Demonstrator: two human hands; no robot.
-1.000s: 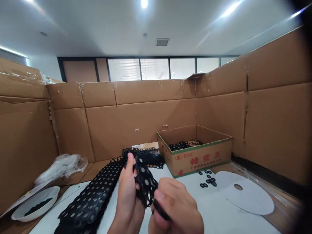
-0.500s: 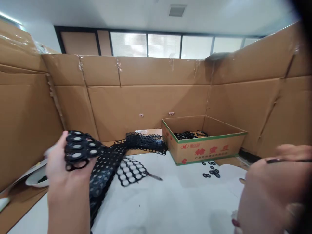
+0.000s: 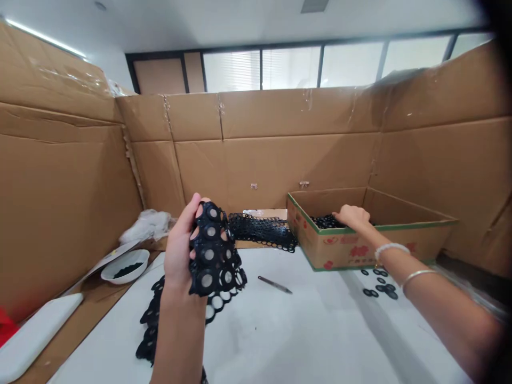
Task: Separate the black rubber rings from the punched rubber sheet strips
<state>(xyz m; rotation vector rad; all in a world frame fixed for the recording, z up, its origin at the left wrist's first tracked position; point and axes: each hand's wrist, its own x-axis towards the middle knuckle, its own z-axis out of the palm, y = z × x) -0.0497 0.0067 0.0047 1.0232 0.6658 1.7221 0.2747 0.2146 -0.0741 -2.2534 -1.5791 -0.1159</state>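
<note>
My left hand [image 3: 180, 250] is closed around a folded black sheet of joined rings [image 3: 208, 253] with pale round centres, raised above the table. More of this black ring sheet [image 3: 150, 325] hangs behind and below my left forearm. My right hand [image 3: 354, 216] reaches over the near rim of a cardboard box [image 3: 380, 248], fingers curled down at the black ring pieces [image 3: 324, 221] inside. What those fingertips hold is hidden. A slim dark metal tool, perhaps tweezers [image 3: 274, 284], lies on the white tabletop between my hands.
Several loose black rings [image 3: 382, 288] lie in front of the box. A black mesh strip [image 3: 260, 232] rests along the back. At the left are a white bowl [image 3: 126, 266] with dark bits, a white flat object [image 3: 40, 325] and clear plastic [image 3: 146, 226]. Cardboard walls [image 3: 264, 165] surround the table.
My right hand has gone from the right edge of the view into the box. My left hand has moved rightward with the ring sheet, and the view has turned left.
</note>
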